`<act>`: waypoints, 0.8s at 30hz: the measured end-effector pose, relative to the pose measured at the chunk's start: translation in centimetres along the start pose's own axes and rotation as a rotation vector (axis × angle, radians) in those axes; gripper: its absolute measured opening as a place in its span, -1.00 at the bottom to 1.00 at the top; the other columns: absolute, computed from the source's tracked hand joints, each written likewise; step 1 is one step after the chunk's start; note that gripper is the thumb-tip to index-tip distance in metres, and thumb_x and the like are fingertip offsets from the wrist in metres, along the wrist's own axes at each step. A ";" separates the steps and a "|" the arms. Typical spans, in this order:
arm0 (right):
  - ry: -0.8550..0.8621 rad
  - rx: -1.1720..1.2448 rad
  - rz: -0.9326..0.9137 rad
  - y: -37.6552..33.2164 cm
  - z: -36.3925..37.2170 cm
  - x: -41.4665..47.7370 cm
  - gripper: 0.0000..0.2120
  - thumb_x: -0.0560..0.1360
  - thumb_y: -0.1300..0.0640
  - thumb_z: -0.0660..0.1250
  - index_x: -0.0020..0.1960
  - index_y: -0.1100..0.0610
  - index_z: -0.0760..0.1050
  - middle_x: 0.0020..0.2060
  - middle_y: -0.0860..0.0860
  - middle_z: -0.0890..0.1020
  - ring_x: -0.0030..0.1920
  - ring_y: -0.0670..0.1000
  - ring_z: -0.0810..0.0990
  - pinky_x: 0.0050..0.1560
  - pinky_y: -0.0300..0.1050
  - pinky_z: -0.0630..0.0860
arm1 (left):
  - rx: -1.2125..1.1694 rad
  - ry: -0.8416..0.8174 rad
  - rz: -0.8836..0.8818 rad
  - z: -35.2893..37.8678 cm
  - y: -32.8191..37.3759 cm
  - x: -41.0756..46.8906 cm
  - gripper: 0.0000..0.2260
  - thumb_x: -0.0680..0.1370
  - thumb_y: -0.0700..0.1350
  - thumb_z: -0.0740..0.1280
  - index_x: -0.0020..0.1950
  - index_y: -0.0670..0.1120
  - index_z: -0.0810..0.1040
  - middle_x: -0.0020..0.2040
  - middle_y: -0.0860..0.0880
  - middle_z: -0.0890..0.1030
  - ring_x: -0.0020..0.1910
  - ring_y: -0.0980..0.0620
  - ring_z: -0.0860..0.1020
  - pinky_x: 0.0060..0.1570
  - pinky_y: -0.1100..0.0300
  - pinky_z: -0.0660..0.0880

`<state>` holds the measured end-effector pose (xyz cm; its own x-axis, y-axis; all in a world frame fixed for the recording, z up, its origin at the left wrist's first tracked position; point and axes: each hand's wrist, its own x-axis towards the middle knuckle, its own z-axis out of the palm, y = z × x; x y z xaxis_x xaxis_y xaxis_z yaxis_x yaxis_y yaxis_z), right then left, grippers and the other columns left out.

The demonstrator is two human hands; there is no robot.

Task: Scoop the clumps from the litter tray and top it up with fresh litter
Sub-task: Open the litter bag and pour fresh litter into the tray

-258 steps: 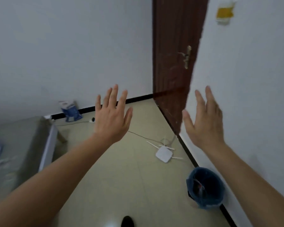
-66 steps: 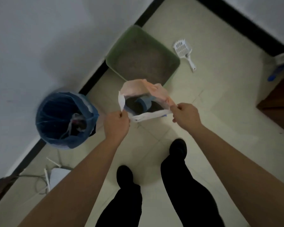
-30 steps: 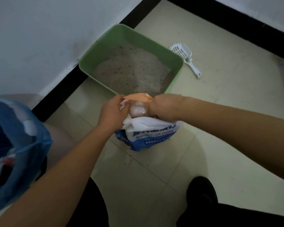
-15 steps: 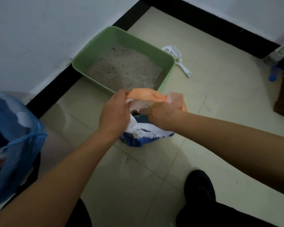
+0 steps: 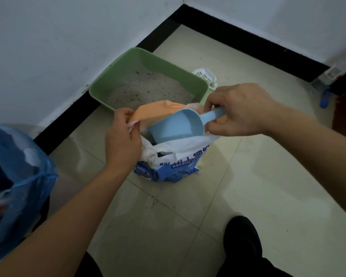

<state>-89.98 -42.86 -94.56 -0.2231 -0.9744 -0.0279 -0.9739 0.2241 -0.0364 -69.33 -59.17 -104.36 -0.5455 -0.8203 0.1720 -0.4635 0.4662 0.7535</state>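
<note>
While my right hand [image 5: 242, 110] curls fingers and thumb round the handle of a smooth blue scoop [image 5: 178, 125], my left hand [image 5: 122, 140] pinches the crumpled, orange-lined rim of the litter bag [image 5: 174, 164] and holds its mouth wide. I see the scoop's bowl sitting in that mouth, open end toward my left hand. Just beyond both hands the green plastic litter tray [image 5: 148, 62] lies along the wall [image 5: 48, 47], its grainy grey litter uneven; whether its near rim touches the bag I cannot tell. Past my right hand a white slotted scoop [image 5: 206, 75] peeks over the tray's corner. Left of my left hand stands a bin [image 5: 18, 176] lined with thin blue plastic. Glossy floor tiles [image 5: 258, 186] lie open under my right forearm.
</note>
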 end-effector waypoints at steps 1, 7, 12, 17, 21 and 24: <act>0.046 0.027 0.030 0.8 0.4 -0.7 -0.59 0.33 -0.32 0.13 -0.11 -0.05 0.53 -0.27 -0.08 0.56 -0.32 0.07 0.51 -0.34 -0.14 0.39 | 0.012 -0.020 0.008 0.1 0.1 -0.2 -0.82 0.59 -0.16 0.26 0.19 -0.10 0.44 0.04 -0.04 0.60 -0.02 -0.12 0.56 -0.08 0.05 0.46; 0.243 0.281 0.266 3.5 4.6 -4.1 -0.65 0.34 -0.20 0.12 -0.22 0.08 0.41 -0.38 0.00 0.47 -0.38 0.12 0.42 -0.37 -0.12 0.29 | 0.010 -0.016 -0.108 0.4 1.0 -0.1 -0.78 0.58 -0.12 0.27 0.22 -0.06 0.42 0.01 0.03 0.55 0.00 -0.10 0.55 -0.09 0.11 0.41; 0.390 0.641 0.629 4.3 8.2 -4.5 -0.75 0.44 0.00 0.12 -0.23 0.19 0.31 -0.41 -0.01 0.36 -0.39 0.00 0.32 -0.37 -0.08 0.23 | 0.036 0.000 -0.170 0.4 2.3 -0.2 -0.72 0.56 -0.09 0.29 0.25 -0.09 0.41 0.11 -0.10 0.57 0.06 -0.15 0.53 -0.09 0.12 0.36; 0.146 0.637 0.918 4.2 13.8 -5.1 -0.77 0.62 0.01 0.13 -0.02 0.19 0.34 -0.16 0.11 0.52 -0.19 0.14 0.46 -0.23 -0.05 0.28 | 0.471 0.128 0.301 -0.8 6.4 -0.4 -0.64 0.49 -0.03 0.31 0.24 -0.13 0.46 0.22 -0.17 0.50 0.21 -0.21 0.42 0.09 -0.06 0.30; -0.006 0.730 1.088 2.6 19.4 -5.9 -0.67 0.65 0.01 0.13 0.14 0.29 0.37 0.03 0.23 0.55 -0.11 0.19 0.52 -0.16 -0.09 0.34 | 0.391 0.052 0.598 -1.1 11.1 -2.3 -0.61 0.63 0.12 0.10 0.09 -0.10 0.59 0.04 -0.08 0.63 0.00 -0.11 0.54 0.05 0.00 0.29; -0.182 0.806 1.187 2.0 22.0 -6.3 -0.59 0.63 0.00 0.15 0.27 0.33 0.35 0.19 0.26 0.51 0.12 0.24 0.55 -0.03 -0.04 0.47 | 0.544 -0.266 0.628 0.6 12.2 -4.6 -0.37 0.53 0.41 0.04 0.12 -0.06 0.59 0.01 -0.04 0.64 -0.01 -0.10 0.56 0.06 -0.03 0.34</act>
<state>-89.58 -35.87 -116.44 -0.7998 -0.2071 -0.5634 0.0801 0.8933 -0.4422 -72.91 -49.55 -96.29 -0.9256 -0.2854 0.2485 -0.2545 0.9555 0.1494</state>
